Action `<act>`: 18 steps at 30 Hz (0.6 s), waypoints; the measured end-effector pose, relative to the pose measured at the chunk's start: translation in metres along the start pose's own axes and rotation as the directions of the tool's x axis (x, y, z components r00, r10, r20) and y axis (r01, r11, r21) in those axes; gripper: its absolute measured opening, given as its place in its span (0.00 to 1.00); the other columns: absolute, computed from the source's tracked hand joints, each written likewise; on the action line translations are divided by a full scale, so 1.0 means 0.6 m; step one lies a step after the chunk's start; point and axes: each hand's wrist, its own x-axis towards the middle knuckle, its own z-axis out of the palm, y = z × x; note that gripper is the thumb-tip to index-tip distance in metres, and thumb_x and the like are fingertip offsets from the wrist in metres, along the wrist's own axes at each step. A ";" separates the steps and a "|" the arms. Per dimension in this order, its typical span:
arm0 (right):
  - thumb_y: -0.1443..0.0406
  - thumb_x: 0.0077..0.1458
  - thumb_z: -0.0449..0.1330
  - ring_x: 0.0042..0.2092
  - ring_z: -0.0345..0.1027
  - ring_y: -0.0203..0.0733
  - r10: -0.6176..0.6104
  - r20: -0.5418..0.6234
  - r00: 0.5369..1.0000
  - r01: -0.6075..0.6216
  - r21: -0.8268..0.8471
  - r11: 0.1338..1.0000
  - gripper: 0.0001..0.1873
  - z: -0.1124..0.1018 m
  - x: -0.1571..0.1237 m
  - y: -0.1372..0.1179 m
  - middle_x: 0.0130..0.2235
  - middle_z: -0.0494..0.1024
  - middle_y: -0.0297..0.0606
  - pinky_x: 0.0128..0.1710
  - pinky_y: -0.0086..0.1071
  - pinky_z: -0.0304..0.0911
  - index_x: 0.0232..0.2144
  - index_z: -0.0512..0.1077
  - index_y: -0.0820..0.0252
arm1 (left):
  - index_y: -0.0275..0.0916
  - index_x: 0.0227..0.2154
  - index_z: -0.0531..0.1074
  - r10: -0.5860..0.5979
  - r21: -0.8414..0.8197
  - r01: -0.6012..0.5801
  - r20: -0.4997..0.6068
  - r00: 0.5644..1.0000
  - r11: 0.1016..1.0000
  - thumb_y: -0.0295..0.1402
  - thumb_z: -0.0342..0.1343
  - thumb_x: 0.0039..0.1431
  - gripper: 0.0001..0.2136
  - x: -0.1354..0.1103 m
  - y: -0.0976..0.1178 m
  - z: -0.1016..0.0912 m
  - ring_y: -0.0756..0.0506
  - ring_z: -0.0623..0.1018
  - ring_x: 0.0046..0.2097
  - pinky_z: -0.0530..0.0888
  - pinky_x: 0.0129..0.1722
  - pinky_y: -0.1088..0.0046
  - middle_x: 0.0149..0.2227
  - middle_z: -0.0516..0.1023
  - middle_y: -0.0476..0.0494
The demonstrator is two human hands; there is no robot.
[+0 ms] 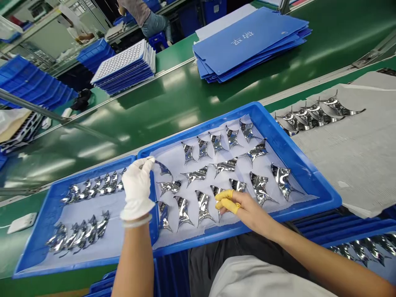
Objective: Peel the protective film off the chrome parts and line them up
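Note:
My left hand, in a white glove, pinches a shiny curved metal piece by one end, above the left side of the large blue tray. My right hand wears yellow finger cots on thumb and forefinger. Its fingertips close on another mirror-finish metal piece in the tray's front row, partly hiding it. Several similar four-pointed pieces lie spread in rows on the white liner, such as a metal piece right of my right hand.
A second blue tray at left holds two tight rows of metal pieces. More pieces lie on white paper at right. Behind run a green conveyor, stacked blue sheets and a stack of white trays. People sit farther back.

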 end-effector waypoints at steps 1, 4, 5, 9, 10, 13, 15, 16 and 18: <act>0.57 0.62 0.55 0.37 0.75 0.42 -0.002 -0.003 1.000 0.002 -0.001 1.000 0.16 -0.001 0.002 0.004 0.38 0.78 0.42 0.43 0.38 0.71 0.42 0.73 0.63 | 0.36 0.38 0.76 -0.009 0.085 0.008 0.017 1.000 0.996 0.42 0.54 0.61 0.14 0.030 -0.014 0.003 0.40 0.78 0.40 0.71 0.47 0.62 0.36 0.81 0.40; 0.58 0.62 0.55 0.37 0.75 0.41 0.016 -0.008 1.000 -0.016 -0.009 1.000 0.15 -0.002 0.008 0.012 0.37 0.78 0.42 0.42 0.38 0.70 0.41 0.73 0.63 | 0.35 0.34 0.76 -0.013 0.333 -0.020 0.099 0.995 0.943 0.40 0.57 0.60 0.12 0.096 -0.049 0.026 0.38 0.78 0.41 0.69 0.49 0.56 0.33 0.79 0.41; 0.58 0.61 0.55 0.36 0.75 0.41 0.022 -0.012 1.000 -0.022 -0.012 1.000 0.14 -0.003 0.009 0.014 0.37 0.79 0.42 0.42 0.37 0.70 0.40 0.73 0.63 | 0.35 0.33 0.76 -0.012 0.398 -0.039 0.126 0.992 0.917 0.40 0.57 0.60 0.11 0.109 -0.058 0.035 0.39 0.77 0.42 0.68 0.49 0.56 0.34 0.79 0.41; 0.60 0.61 0.55 0.35 0.74 0.39 0.033 -0.035 0.999 -0.034 -0.014 0.999 0.12 -0.007 0.008 0.017 0.36 0.79 0.41 0.41 0.36 0.70 0.39 0.73 0.62 | 0.34 0.37 0.73 0.002 0.575 -0.087 0.148 0.989 0.814 0.37 0.56 0.62 0.10 0.115 -0.067 0.069 0.40 0.74 0.49 0.66 0.53 0.53 0.41 0.76 0.40; 0.60 0.61 0.55 0.35 0.74 0.39 0.036 -0.040 0.999 -0.036 -0.012 0.999 0.12 -0.007 0.007 0.017 0.36 0.79 0.40 0.41 0.35 0.70 0.40 0.73 0.62 | 0.34 0.39 0.73 0.018 0.598 -0.095 0.134 0.991 0.796 0.37 0.54 0.63 0.10 0.108 -0.061 0.077 0.39 0.73 0.50 0.65 0.53 0.52 0.43 0.75 0.38; 0.61 0.62 0.54 0.36 0.74 0.40 0.025 -0.048 0.999 -0.026 -0.035 0.999 0.12 -0.008 0.006 0.019 0.36 0.79 0.40 0.41 0.35 0.71 0.40 0.74 0.62 | 0.33 0.45 0.72 0.102 0.586 -0.196 0.190 0.976 0.786 0.39 0.49 0.67 0.15 0.076 -0.030 0.101 0.38 0.73 0.51 0.65 0.52 0.51 0.45 0.74 0.36; 0.61 0.63 0.53 0.36 0.74 0.40 0.006 -0.051 0.999 -0.010 -0.087 0.996 0.12 -0.006 0.006 0.022 0.36 0.79 0.40 0.40 0.34 0.70 0.40 0.74 0.62 | 0.35 0.44 0.73 0.177 0.504 -0.326 0.322 0.930 0.800 0.44 0.51 0.65 0.17 0.050 -0.006 0.119 0.40 0.74 0.48 0.68 0.51 0.54 0.42 0.76 0.39; 0.62 0.63 0.53 0.36 0.74 0.40 -0.006 -0.051 0.999 0.000 -0.117 0.993 0.12 -0.005 0.007 0.024 0.36 0.79 0.40 0.40 0.34 0.70 0.40 0.74 0.62 | 0.35 0.44 0.74 0.214 0.451 -0.385 0.385 0.898 0.805 0.46 0.53 0.64 0.18 0.039 0.005 0.128 0.40 0.75 0.48 0.68 0.51 0.54 0.42 0.76 0.40; 0.62 0.64 0.53 0.36 0.74 0.40 -0.030 -0.049 0.998 0.021 -0.161 0.987 0.12 -0.003 0.008 0.028 0.36 0.79 0.40 0.39 0.33 0.70 0.41 0.75 0.61 | 0.35 0.45 0.73 0.266 0.361 -0.447 0.452 0.851 0.818 0.46 0.55 0.62 0.19 0.023 0.020 0.144 0.40 0.74 0.50 0.68 0.53 0.54 0.43 0.76 0.41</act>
